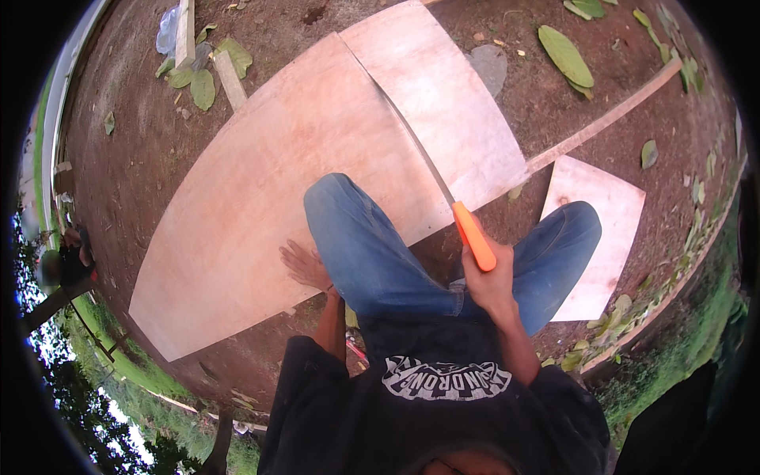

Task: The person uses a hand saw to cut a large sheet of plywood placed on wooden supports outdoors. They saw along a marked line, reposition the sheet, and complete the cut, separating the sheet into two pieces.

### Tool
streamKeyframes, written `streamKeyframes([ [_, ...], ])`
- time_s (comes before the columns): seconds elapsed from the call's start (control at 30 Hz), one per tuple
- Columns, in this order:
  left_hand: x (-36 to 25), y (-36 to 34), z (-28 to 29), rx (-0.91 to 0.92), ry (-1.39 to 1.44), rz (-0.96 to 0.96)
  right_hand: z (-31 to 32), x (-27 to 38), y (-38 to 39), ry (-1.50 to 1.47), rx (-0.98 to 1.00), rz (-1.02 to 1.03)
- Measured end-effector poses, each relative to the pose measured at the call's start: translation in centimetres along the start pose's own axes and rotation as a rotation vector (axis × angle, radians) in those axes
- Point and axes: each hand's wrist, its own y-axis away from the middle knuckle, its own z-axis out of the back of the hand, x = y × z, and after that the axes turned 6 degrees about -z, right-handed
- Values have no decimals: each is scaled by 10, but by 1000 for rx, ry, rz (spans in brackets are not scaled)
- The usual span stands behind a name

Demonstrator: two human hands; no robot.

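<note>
A large plywood sheet (pixel 245 190) lies in front of me, with my left knee resting over it. My right hand (pixel 491 277) is wrapped round the orange handle of a hand saw (pixel 473 236). The thin saw blade runs away from me along a long cut line, between the large sheet and a narrower plywood panel (pixel 443 95) at the far right. Whether any wood still joins the two cannot be made out. Fingers spread, my left hand (pixel 305 265) presses flat on the sheet beside my left knee.
A smaller plywood offcut (pixel 602 214) lies under my right knee. One long wooden batten (pixel 609 115) stretches off right from the panel; shorter wood strips (pixel 185 36) lie at the far left. Large green leaves (pixel 565 57) litter the brown dirt. Another person (pixel 75 257) is at the left edge.
</note>
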Motion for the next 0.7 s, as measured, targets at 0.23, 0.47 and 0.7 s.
streamKeyframes([
  [0.23,12,5,-10,-8,-63,13,-31,12,-52,22,26,-67],
  [0.47,17,0,-2,-39,-54,31,-15,15,-24,57,24,-26],
  [0.7,19,7,-1,-27,20,35,-4,18,9,85,30,54],
])
